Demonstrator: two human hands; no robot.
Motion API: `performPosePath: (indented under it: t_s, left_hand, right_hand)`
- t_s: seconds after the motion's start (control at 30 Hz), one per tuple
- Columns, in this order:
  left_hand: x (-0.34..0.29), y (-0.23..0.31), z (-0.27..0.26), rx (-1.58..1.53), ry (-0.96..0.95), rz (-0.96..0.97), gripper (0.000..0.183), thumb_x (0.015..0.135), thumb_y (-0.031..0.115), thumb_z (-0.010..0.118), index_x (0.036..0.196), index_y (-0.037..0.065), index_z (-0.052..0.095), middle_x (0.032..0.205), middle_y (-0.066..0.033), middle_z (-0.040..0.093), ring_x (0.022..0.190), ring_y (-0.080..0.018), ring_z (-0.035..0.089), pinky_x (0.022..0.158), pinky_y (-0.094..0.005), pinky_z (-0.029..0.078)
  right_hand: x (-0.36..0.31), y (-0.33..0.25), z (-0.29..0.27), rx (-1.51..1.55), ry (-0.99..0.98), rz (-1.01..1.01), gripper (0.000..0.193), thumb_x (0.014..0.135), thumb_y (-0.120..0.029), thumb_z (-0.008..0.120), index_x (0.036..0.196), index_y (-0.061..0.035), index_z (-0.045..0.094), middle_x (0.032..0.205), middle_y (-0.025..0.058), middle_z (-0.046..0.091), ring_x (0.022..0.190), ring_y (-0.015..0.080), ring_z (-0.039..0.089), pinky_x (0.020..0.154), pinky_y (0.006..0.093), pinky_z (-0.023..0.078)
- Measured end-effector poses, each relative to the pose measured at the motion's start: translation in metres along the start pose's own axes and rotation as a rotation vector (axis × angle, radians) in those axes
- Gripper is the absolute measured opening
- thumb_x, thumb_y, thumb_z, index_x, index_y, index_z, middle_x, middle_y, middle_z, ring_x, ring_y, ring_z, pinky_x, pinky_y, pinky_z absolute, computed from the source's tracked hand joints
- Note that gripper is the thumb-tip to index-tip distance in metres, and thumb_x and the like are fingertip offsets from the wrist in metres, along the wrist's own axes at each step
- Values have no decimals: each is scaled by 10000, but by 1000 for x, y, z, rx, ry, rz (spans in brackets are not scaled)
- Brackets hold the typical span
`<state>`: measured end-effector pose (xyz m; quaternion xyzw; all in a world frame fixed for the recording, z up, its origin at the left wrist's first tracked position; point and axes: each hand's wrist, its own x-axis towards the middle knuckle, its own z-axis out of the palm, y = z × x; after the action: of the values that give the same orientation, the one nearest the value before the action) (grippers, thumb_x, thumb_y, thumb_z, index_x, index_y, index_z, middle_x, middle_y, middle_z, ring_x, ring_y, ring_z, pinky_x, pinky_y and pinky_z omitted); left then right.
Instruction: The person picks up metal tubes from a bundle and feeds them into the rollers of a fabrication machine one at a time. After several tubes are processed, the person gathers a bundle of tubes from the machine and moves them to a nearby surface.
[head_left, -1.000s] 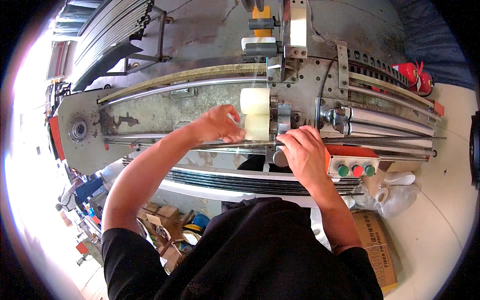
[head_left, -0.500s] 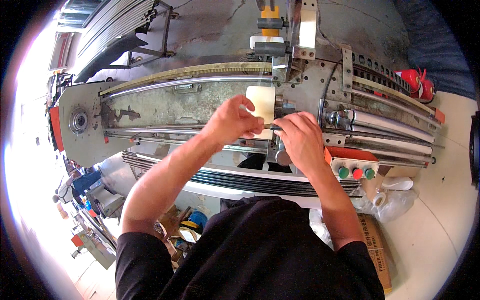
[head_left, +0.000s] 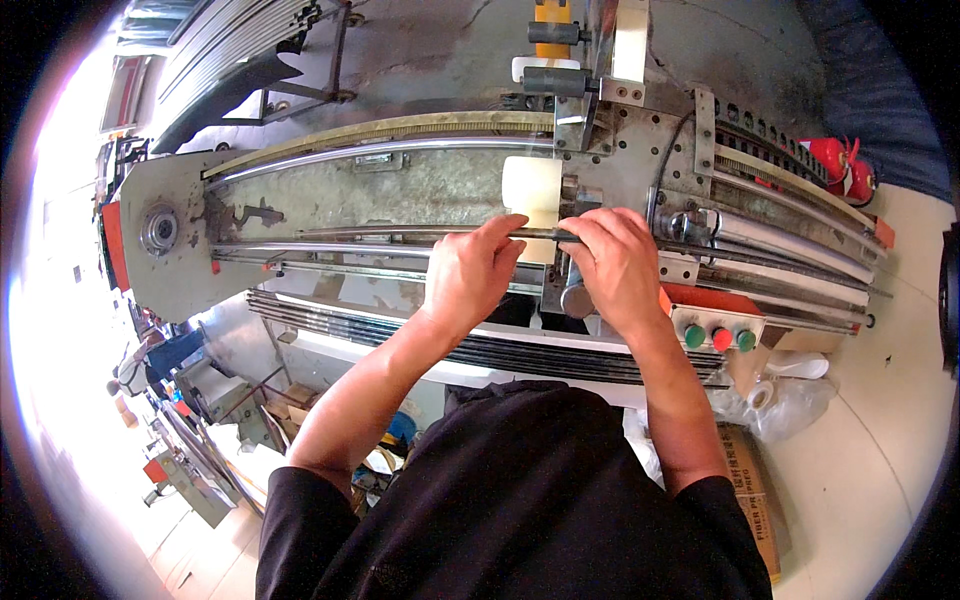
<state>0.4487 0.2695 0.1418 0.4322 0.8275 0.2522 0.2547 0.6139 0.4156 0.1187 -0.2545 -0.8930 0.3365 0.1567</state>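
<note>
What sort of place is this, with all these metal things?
It's probably a workshop or small factory. There's a long metal machine with rails, a control box with green and red push buttons, and a row of long dark rods near the person's body.

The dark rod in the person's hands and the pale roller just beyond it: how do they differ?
The dark rod is long and thin, while the pale roller is short and thick. The rod is blackish; the roller is cream. The left hand and right hand hold the rod, whereas the roller sits on the machine. Both are near the hands.
</note>
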Motion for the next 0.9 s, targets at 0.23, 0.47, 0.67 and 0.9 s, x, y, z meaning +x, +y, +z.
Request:
performPosePath:
  t_s: [0.23, 0.47, 0.67, 0.9]
  left_hand:
    - [5, 12, -11, 467, -66, 168, 227, 1022, 268, 680, 1213, 151, 716, 759, -78, 751, 678, -313, 744, 590, -441, 571]
    - [30, 2, -40, 542, -17, 510, 375, 968, 327, 757, 1284, 145, 671, 919, -92, 713, 904, -326, 712, 785, -490, 554]
    - [61, -10, -47, 121, -521, 223, 687, 987, 220, 749, 1523, 78, 344, 839, -146, 744, 777, -369, 730, 717, -481, 551]
    - [67, -2, -46, -262, -639, -89, 660, 975, 41, 749, 1513, 63, 367, 848, -106, 751, 791, -151, 704, 698, -337, 533]
  right_hand:
    - [0, -1, -1, 11, 26, -6, 274, 862, -154, 811, 1127, -96, 775, 1075, 69, 725, 1093, 343, 652, 995, 469, 501]
    - [2, 2, -3, 48, 32, -6, 256, 873, -139, 797, 1123, -86, 778, 1061, 76, 721, 1087, 339, 644, 983, 460, 511]
    - [0, 6, -3, 15, 34, -34, 250, 875, -146, 801, 1117, -86, 781, 1055, 64, 712, 1059, 329, 652, 1005, 457, 501]
    - [-2, 1, -2, 23, 92, -41, 240, 832, -99, 819, 1069, -90, 778, 1009, 60, 689, 1022, 314, 655, 989, 456, 508]
